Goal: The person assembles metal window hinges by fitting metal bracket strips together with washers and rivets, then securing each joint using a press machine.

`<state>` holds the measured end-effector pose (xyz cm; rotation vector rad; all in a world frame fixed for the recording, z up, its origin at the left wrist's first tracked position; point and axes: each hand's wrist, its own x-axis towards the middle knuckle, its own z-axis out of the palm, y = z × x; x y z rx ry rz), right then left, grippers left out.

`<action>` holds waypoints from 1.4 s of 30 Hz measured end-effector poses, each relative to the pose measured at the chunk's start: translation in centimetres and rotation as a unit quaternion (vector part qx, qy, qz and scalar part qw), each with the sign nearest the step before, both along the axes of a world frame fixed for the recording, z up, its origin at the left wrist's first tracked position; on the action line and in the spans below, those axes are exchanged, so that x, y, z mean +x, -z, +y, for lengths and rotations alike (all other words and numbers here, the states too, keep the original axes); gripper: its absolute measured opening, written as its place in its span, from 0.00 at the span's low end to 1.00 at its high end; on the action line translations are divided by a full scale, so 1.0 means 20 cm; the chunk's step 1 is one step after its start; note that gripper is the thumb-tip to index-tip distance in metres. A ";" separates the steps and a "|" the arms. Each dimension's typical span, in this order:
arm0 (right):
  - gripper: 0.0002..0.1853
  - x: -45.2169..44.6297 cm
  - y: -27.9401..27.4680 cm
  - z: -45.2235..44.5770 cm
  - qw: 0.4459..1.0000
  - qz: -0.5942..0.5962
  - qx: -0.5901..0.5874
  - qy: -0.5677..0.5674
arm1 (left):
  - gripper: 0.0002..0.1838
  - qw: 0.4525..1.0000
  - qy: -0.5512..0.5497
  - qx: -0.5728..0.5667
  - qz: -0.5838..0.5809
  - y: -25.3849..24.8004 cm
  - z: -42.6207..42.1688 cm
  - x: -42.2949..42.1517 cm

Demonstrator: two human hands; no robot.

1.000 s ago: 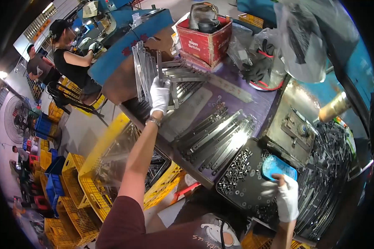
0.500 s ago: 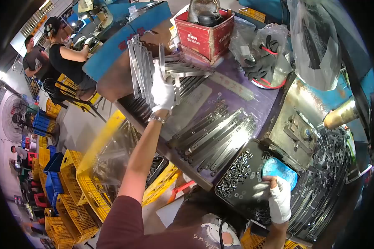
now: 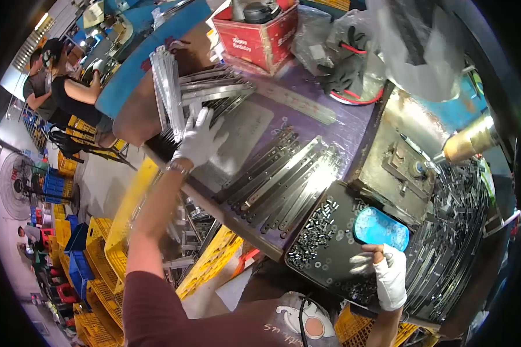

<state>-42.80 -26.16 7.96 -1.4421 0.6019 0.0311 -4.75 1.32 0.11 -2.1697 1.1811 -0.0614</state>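
My left hand [image 3: 200, 139], in a white glove, has its fingers spread and holds nothing. It is just beside a stack of long metal strips [image 3: 167, 87] at the table's far left corner. My right hand [image 3: 391, 279], in a fingertip-less white glove, hovers over the black tray [image 3: 342, 254], below the blue dish [image 3: 369, 224] of small clear washers. Its thumb and fingers are pinched together; what they hold, if anything, is too small to make out. Small metal sleeves [image 3: 314, 238] lie in the tray's left part. Between my hands, more flat metal strips [image 3: 286, 179] lie fanned out.
A machine with a brass-coloured cylinder [image 3: 472, 141] stands at the right, beside heaps of dark metal parts [image 3: 446, 254]. A red box [image 3: 257, 40] and bagged gloves [image 3: 347, 72] are at the back. Yellow crates [image 3: 113, 246] stand on the left; two people work beyond.
My left hand has let go of a metal strip at the stack and drawn back towards me, fingers spreading. My right hand stays over the tray. The view has shifted slightly.
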 end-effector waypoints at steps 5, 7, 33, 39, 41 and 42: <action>0.21 -0.11 0.04 -0.03 0.997 0.003 0.071 0.038 | 0.24 0.982 -0.124 -0.101 0.098 -0.04 -0.07 0.05; 0.20 -0.10 0.06 -0.02 0.994 -0.005 0.106 0.029 | 0.19 0.961 -0.229 -0.127 0.092 -0.04 -0.34 0.04; 0.05 0.48 0.19 -0.02 0.734 -0.006 -0.640 -0.227 | 0.15 0.526 -0.229 -0.483 0.661 -0.32 -0.59 -0.95; 0.10 0.38 0.14 -0.04 0.925 -0.130 -0.322 -0.152 | 0.26 0.401 -0.243 -0.483 0.740 -0.26 -0.57 -1.04; 0.11 0.31 0.12 -0.01 0.969 -0.104 -0.193 -0.109 | 0.26 0.402 -0.247 -0.471 0.745 -0.30 -0.58 -1.08; 0.12 0.28 0.11 0.00 0.993 -0.081 -0.063 -0.061 | 0.25 0.403 -0.240 -0.463 0.752 -0.31 -0.59 -1.09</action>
